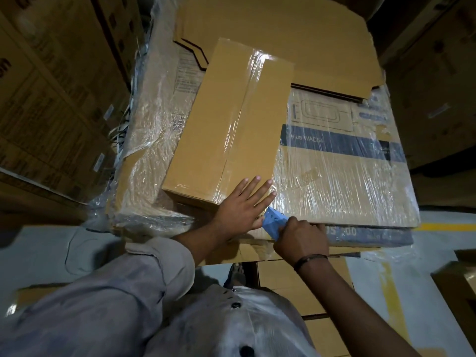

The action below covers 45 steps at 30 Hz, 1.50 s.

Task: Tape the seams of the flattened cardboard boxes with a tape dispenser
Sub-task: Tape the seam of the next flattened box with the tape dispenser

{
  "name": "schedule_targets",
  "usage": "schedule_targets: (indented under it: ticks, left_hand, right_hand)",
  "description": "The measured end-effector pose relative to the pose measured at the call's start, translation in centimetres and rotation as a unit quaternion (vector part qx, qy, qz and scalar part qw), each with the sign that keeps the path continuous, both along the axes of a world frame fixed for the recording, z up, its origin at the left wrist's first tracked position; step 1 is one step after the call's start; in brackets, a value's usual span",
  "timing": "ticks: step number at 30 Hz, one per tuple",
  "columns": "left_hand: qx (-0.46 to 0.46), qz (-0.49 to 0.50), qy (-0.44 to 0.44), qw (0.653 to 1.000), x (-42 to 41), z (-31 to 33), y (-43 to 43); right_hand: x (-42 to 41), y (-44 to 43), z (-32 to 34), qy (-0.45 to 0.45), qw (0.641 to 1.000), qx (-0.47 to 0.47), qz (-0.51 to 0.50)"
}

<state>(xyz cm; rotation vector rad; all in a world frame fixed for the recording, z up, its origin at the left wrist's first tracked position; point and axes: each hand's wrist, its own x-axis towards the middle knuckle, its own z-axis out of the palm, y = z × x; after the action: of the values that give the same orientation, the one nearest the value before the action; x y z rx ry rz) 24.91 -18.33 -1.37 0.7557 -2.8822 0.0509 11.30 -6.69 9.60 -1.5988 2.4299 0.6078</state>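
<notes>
Stacked cartons (51, 99) ring a shrink-wrapped carton (347, 176) reading "plus WAC64". On it, a taped cardboard box (219, 130); left hand (242, 204) flat on its near corner, right hand (301, 240) gripping a blue tape dispenser (274, 222).

A film-wrapped carton (347, 161) with a dark blue band lies flat; stacked cartons (51, 99) stand left, a yellow floor line (448, 226) right.

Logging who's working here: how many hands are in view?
2. The left hand lies flat on the near end of the box; the right hand grips the blue dispenser beside it. No others show.
</notes>
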Motion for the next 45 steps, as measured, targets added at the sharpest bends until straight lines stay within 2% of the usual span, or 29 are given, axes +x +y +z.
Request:
schedule_targets:
  ticks: [3, 5, 10, 15, 21, 25, 27, 31, 33, 34, 36, 38, 40, 41, 43, 45]
  left_hand:
    - [0.004, 0.011, 0.000, 1.000, -0.1, 0.1, 0.1]
    - [0.015, 0.018, -0.002, 1.000, -0.2, 0.2, 0.4]
    - [0.029, 0.048, 0.013, 0.998, -1.5, 0.3, 1.3]
    - [0.072, 0.101, -0.008, 0.992, -3.3, 1.1, 3.0]
    - [0.100, 0.228, -0.092, 0.964, -6.7, 3.2, 2.8]
    - [0.057, 0.271, -0.210, 0.938, -9.3, 3.0, 2.6]
    - [0.037, 0.273, -0.288, 0.917, -10.7, 2.6, 2.4]
    - [0.027, 0.250, -0.325, 0.912, -11.6, 1.9, 1.7]
    - [-0.003, 0.195, -0.310, 0.930, -11.9, 2.6, 1.5]
    - [0.022, 0.166, -0.270, 0.948, -11.7, 3.2, 1.6]
    - [0.098, 0.203, -0.146, 0.963, -10.0, 5.4, 0.6]
    - [0.122, 0.338, 0.009, 0.933, -6.2, 6.8, -1.0]
    - [0.116, 0.498, 0.082, 0.856, -0.6, 6.7, -3.3]
    - [0.149, 0.559, 0.093, 0.810, 2.4, 6.2, -4.3]
    - [0.268, 0.601, 0.121, 0.743, 7.2, 5.5, -5.9]
    - [0.361, 0.576, 0.175, 0.712, 9.9, 5.4, -6.5]
  right_hand:
    - [0.7, -2.1, -1.0, 0.011, 0.997, 0.071, -0.014]
    - [-0.1, -2.7, -2.7, -0.012, 0.995, 0.096, -0.039]
    - [-5.6, -3.4, -6.5, -0.067, 0.989, -0.027, -0.132]
    - [-10.5, -5.4, -9.3, -0.126, 0.957, -0.145, -0.217]
    - [-12.2, -8.2, -13.6, -0.137, 0.943, -0.139, -0.271]
    - [-11.9, -8.8, -16.1, -0.157, 0.937, -0.125, -0.286]
    - [-12.1, -8.9, -16.6, -0.162, 0.938, -0.122, -0.283]
    - [-12.7, -8.9, -15.7, -0.133, 0.947, -0.108, -0.273]
    - [-12.7, -8.7, -14.2, -0.116, 0.954, -0.139, -0.241]
    - [-12.3, -8.5, -13.4, -0.147, 0.944, -0.182, -0.234]
    - [-10.6, -8.2, -11.9, -0.284, 0.885, -0.258, -0.265]
    - [-8.2, -7.9, -10.3, -0.425, 0.814, -0.269, -0.290]
    - [-6.0, -7.8, -9.2, -0.544, 0.736, -0.242, -0.323]
    - [-5.2, -7.8, -8.9, -0.583, 0.709, -0.219, -0.332]
    - [-3.8, -8.1, -8.6, -0.625, 0.689, -0.173, -0.323]
    - [-2.5, -8.6, -8.6, -0.650, 0.681, -0.146, -0.303]
